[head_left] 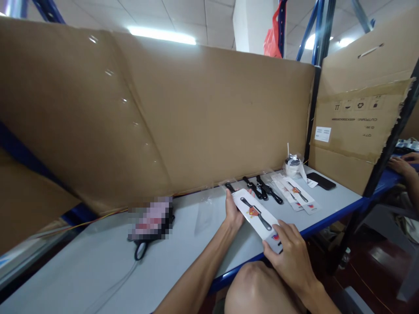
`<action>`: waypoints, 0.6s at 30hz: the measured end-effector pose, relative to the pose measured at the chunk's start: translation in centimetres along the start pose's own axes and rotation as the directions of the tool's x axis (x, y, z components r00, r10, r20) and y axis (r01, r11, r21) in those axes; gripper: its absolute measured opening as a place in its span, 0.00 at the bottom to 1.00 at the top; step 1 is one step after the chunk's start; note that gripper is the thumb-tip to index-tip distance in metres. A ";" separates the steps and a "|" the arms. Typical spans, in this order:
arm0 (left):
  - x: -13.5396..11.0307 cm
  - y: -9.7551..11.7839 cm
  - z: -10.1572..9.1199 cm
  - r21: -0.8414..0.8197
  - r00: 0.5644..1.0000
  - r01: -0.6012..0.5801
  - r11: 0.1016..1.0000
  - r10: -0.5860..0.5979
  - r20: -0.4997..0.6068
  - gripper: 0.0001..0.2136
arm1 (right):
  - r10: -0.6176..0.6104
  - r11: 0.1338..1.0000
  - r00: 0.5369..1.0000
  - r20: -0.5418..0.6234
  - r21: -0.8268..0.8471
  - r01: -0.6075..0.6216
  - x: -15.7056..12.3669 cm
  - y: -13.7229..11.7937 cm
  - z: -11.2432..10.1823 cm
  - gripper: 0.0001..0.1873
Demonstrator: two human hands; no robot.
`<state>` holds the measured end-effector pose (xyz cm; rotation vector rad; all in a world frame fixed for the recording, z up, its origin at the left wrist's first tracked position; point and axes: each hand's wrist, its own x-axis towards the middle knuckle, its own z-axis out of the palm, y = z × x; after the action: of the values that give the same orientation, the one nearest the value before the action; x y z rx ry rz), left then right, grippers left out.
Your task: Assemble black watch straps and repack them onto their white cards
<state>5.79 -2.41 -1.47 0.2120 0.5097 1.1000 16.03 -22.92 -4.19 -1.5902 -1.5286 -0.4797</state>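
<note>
I hold a long white packaging card (253, 208) with a black watch strap printed or mounted on it, just above the grey table (183, 244). My left hand (233, 212) grips its far end, fingers curled round the edge. My right hand (288, 253) pinches its near end. Beyond the card lie loose black watch straps (266, 190) in clear sleeves, and to their right a small stack of the same white cards (296, 194).
A tall cardboard wall (163, 117) backs the table. A plastic-wrapped roll (292, 165) and a dark phone (321, 180) sit at the far right. A blurred object with a cable (151, 223) lies left. Another person's hand (404, 165) rests at the neighbouring station.
</note>
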 end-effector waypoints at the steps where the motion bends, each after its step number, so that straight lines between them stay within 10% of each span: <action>1: -0.1 -0.1 -0.1 0.017 1.000 0.010 1.000 -0.010 0.014 0.24 | 0.003 1.000 1.000 0.005 -0.002 -0.003 0.5 -0.2 0.8 0.15; 18: -1.0 -1.0 -0.9 0.132 0.983 0.094 0.987 -0.113 0.143 0.27 | -0.077 0.955 0.987 -0.143 0.273 0.114 5.8 -0.2 3.3 0.15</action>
<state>5.75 -3.84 -2.40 0.3714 0.4498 0.9433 15.92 -16.77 -1.47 -1.2470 -1.5046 -0.3920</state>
